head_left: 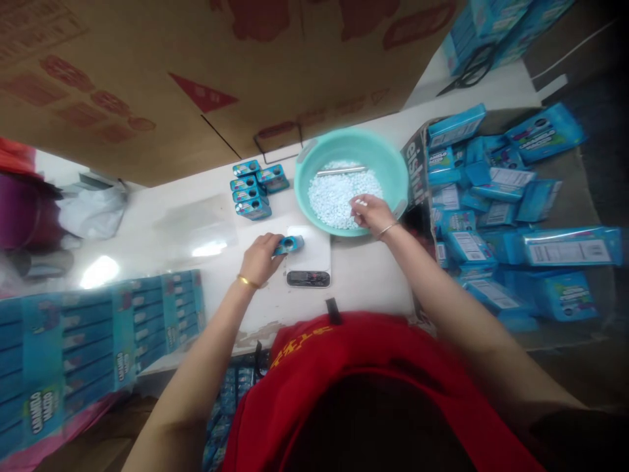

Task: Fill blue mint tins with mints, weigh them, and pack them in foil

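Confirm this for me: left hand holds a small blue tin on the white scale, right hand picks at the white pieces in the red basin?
Not quite. The basin is teal, not red, as the head view shows. The left hand does hold the blue tin on the scale, and the right hand is at the white pieces.

The smooth plastic bowl (351, 147) sits on a shiny white worktop (196, 229), with rough brown cardboard (147, 72) behind it and glossy paper boxes (501, 210) beside it.

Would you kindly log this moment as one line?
left hand: holds blue tin on scale | right hand: in teal basin, pinching white candies
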### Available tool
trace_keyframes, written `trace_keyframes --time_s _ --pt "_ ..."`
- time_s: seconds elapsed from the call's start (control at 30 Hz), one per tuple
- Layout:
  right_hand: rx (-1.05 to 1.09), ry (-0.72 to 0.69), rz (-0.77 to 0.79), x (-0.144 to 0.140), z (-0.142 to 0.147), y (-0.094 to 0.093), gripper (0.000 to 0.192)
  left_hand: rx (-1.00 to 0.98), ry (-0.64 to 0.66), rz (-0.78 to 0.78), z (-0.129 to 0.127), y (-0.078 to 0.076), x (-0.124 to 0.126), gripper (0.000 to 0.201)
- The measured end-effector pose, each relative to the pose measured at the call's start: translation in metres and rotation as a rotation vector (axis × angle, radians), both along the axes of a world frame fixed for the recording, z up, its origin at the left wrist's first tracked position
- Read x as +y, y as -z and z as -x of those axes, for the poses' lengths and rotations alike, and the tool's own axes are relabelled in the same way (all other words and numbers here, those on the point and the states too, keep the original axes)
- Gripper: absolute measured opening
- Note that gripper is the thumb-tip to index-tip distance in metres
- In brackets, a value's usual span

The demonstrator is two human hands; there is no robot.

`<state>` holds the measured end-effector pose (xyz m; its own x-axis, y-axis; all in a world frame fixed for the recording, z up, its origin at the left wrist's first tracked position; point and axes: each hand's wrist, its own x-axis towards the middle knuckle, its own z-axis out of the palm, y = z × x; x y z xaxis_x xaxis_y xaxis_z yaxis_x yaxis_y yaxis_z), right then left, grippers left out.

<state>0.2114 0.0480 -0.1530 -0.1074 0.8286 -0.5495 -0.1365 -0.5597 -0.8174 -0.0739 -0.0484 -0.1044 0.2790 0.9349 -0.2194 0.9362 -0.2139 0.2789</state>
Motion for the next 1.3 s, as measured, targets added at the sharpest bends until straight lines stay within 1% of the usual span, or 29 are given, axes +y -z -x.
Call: trace_keyframes --time_s 0.03,0.1,0.2,0.3,0.33,0.4,0.43,0.47,0.5,0.57,0.6,0.67,0.7,0.73,0.8,0.83,0.9,0.97,1.03,1.1,1.2,1.3 --pt "-0.014 -0.062 -0.018 -0.007 0.003 -0.007 0.013 -0.006 0.043 0.011 -0.009 0.0 0.004 0.032" --pt "-0.058 -0.171 -0.048 -0.022 0.009 -0.019 0.011 0.015 0.132 0.033 -0.023 0.005 0.012 0.029" --pt "-0.13 -0.314 -0.123 -0.039 0.016 -0.024 0.009 0.071 0.238 0.074 -0.037 0.018 0.021 0.027" --pt "-0.172 -0.436 -0.215 -0.049 0.022 -0.021 0.011 0.081 0.271 0.104 -0.04 0.027 0.021 0.03" --pt "-0.174 -0.459 -0.228 -0.051 0.023 -0.02 0.011 0.059 0.268 0.106 -0.038 0.028 0.02 0.035" --pt "-0.171 -0.475 -0.213 -0.054 0.025 -0.021 0.01 -0.027 0.241 0.085 -0.029 0.026 0.016 0.052" --pt "-0.163 -0.47 -0.187 -0.055 0.026 -0.022 0.01 -0.092 0.206 0.062 -0.022 0.025 0.013 0.058" --pt "-0.151 -0.46 -0.155 -0.056 0.026 -0.024 0.009 -0.168 0.148 0.038 -0.013 0.023 0.008 0.061" --pt "-0.137 -0.447 -0.122 -0.057 0.026 -0.026 0.008 -0.246 0.061 0.017 -0.003 0.022 0.003 0.059" --pt "-0.111 -0.419 -0.061 -0.06 0.024 -0.029 0.007 -0.372 -0.181 0.006 0.022 0.025 -0.015 0.051" --pt "-0.1 -0.406 -0.039 -0.061 0.023 -0.03 0.006 -0.406 -0.324 0.018 0.034 0.03 -0.026 0.047" --pt "-0.084 -0.386 -0.017 -0.064 0.019 -0.03 0.006 -0.4 -0.589 0.073 0.058 0.045 -0.054 0.043" --pt "-0.079 -0.378 -0.013 -0.066 0.017 -0.029 0.007 -0.377 -0.694 0.11 0.068 0.055 -0.069 0.041" --pt "-0.077 -0.374 -0.012 -0.067 0.015 -0.028 0.007 -0.345 -0.762 0.154 0.076 0.066 -0.085 0.04" --pt "-0.081 -0.372 -0.013 -0.07 0.014 -0.027 0.009 -0.279 -0.818 0.221 0.086 0.086 -0.115 0.038" --pt "-0.086 -0.377 -0.012 -0.071 0.014 -0.027 0.009 -0.247 -0.813 0.233 0.087 0.095 -0.129 0.039" --pt "-0.103 -0.393 -0.015 -0.072 0.015 -0.029 0.008 -0.183 -0.765 0.193 0.084 0.108 -0.149 0.045" --pt "-0.118 -0.411 -0.026 -0.073 0.018 -0.032 0.008 -0.098 -0.683 0.111 0.077 0.114 -0.162 0.053" --pt "-0.135 -0.432 -0.048 -0.073 0.023 -0.035 0.008 -0.001 -0.616 0.061 0.067 0.115 -0.168 0.06" --pt "-0.162 -0.463 -0.081 -0.074 0.027 -0.037 0.009 0.077 -0.586 0.057 0.06 0.114 -0.169 0.061" --pt "-0.224 -0.525 -0.177 -0.074 0.035 -0.038 0.011 0.13 -0.589 0.068 0.056 0.112 -0.168 0.059" --pt "-0.294 -0.589 -0.29 -0.072 0.044 -0.036 0.01 0.142 -0.595 0.073 0.059 0.112 -0.167 0.056"
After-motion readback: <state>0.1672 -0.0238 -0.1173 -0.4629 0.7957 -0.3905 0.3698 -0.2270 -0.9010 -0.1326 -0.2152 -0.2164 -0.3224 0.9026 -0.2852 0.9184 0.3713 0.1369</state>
